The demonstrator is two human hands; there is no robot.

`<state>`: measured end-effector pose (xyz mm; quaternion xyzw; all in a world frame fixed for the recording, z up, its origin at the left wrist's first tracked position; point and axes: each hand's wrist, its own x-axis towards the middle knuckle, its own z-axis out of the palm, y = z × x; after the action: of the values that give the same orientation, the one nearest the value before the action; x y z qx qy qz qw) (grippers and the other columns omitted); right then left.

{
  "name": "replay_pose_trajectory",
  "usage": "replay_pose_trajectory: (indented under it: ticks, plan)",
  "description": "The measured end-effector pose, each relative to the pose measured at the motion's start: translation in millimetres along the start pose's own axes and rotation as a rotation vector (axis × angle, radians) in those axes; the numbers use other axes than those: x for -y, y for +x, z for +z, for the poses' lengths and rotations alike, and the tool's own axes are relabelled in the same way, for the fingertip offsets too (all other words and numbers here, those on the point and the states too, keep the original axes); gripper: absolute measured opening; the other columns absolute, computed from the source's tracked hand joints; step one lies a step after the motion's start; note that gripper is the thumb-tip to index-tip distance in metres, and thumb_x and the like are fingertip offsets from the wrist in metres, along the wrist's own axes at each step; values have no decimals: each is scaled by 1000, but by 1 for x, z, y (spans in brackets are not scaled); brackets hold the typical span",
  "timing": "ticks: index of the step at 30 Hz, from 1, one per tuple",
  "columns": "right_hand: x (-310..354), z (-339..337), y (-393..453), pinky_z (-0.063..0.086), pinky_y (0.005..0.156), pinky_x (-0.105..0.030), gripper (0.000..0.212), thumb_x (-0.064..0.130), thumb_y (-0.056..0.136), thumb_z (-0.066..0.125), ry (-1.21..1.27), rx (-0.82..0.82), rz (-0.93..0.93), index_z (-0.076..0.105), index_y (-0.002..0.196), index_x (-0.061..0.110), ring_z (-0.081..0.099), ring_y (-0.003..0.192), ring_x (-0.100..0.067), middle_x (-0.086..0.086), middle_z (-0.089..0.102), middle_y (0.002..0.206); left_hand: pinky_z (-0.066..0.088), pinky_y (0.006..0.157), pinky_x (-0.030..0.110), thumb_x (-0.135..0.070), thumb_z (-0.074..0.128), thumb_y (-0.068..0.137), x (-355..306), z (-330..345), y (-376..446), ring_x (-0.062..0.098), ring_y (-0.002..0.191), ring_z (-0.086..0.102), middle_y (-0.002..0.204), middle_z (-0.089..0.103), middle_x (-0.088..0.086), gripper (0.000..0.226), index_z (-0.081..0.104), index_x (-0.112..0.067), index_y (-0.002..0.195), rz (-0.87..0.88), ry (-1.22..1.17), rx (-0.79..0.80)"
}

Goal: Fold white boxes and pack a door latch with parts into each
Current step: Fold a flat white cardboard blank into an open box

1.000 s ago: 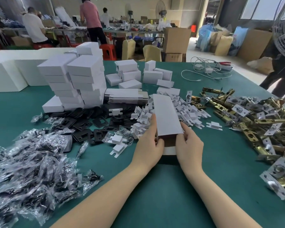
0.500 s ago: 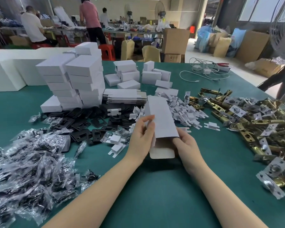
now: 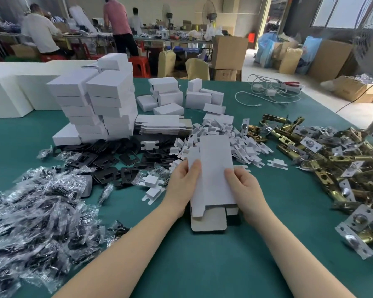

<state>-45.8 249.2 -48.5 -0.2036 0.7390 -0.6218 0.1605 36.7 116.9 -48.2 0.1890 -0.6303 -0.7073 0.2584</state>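
Note:
I hold a white box blank (image 3: 213, 168) upright above the green table (image 3: 202, 265), between both hands. My left hand (image 3: 182, 186) grips its left edge, thumb on the front panel. My right hand (image 3: 244, 191) grips the right edge, thumb on the front. The bottom flaps (image 3: 209, 220) hang open toward me. Brass door latches (image 3: 332, 164) lie heaped at the right. Small white card inserts (image 3: 241, 145) are piled behind the box. Black plates (image 3: 116, 162) and bagged parts (image 3: 37, 216) lie at the left.
Folded white boxes (image 3: 97, 104) are stacked at the back left, with a pile of flat blanks (image 3: 164, 125) beside them. More boxes (image 3: 181, 97) stand farther back. White cables and a charger (image 3: 269, 91) lie at the far right. People work at distant tables.
The box has been lifted off the table and turned more upright toward me. Its bottom flaps now hang open, and both thumbs have come onto the front panel.

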Motion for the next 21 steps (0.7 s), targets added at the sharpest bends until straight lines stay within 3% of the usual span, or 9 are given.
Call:
replay_pose_trajectory:
  ticks: [4, 6, 8, 13, 16, 18, 19, 21]
  plan:
    - [3, 6, -3, 28, 48, -18, 43, 37, 101, 46, -160, -146, -106, 45, 66, 13, 36, 50, -3, 13, 43, 56, 35, 52, 18, -31, 53, 100, 1, 0, -2, 3, 56, 45, 61, 52, -10, 32, 49, -17, 71, 168, 312, -39]
    - [4, 7, -4, 32, 48, -17, 42, 36, 102, 44, -228, -214, -154, 43, 67, 14, 38, 51, -2, 8, 44, 59, 28, 51, 20, -31, 52, 100, 2, 1, -3, 3, 53, 33, 61, 39, -6, 37, 38, -18, 68, 262, 473, -69]
    - [6, 9, -4, 33, 49, -16, 41, 34, 102, 45, -250, -227, -164, 41, 67, 13, 37, 51, -2, 5, 42, 60, 29, 51, 21, -31, 49, 101, 3, 4, -3, 4, 53, 34, 59, 35, -8, 39, 32, -21, 67, 311, 565, -108]
    - [4, 9, -3, 32, 48, -15, 44, 35, 102, 43, -253, -210, -159, 39, 63, 16, 36, 51, -3, 7, 40, 57, 29, 49, 19, -30, 48, 102, 5, 4, -3, 3, 51, 36, 54, 33, -10, 40, 29, -25, 67, 339, 569, -151]
    - [2, 6, -4, 32, 51, -17, 42, 35, 104, 39, -332, -155, -158, 45, 72, 8, 38, 58, -10, -3, 50, 64, 29, 51, 20, -25, 50, 101, 7, 3, -3, 3, 51, 34, 56, 33, -11, 38, 32, -23, 68, 317, 503, -146]
    - [3, 6, -3, 32, 51, -17, 42, 34, 104, 38, -344, -192, -158, 45, 73, 8, 38, 58, -12, -3, 49, 65, 30, 52, 18, -25, 49, 101, 8, 3, -5, 2, 53, 35, 61, 42, -10, 26, 44, -26, 76, 289, 422, -95]
    - [4, 6, -3, 33, 50, -16, 42, 34, 104, 38, -318, -228, -151, 44, 71, 9, 38, 56, -10, -2, 48, 65, 32, 54, 17, -25, 48, 102, 8, 3, -5, 1, 54, 37, 63, 48, -13, 17, 51, -33, 87, 272, 376, -52]
    - [5, 5, -2, 32, 49, -16, 42, 35, 104, 38, -233, -303, -160, 41, 68, 13, 37, 54, -5, 1, 45, 64, 36, 53, 12, -22, 47, 102, 8, 3, -7, 0, 53, 43, 61, 53, -22, 22, 52, -40, 115, 270, 370, 2]
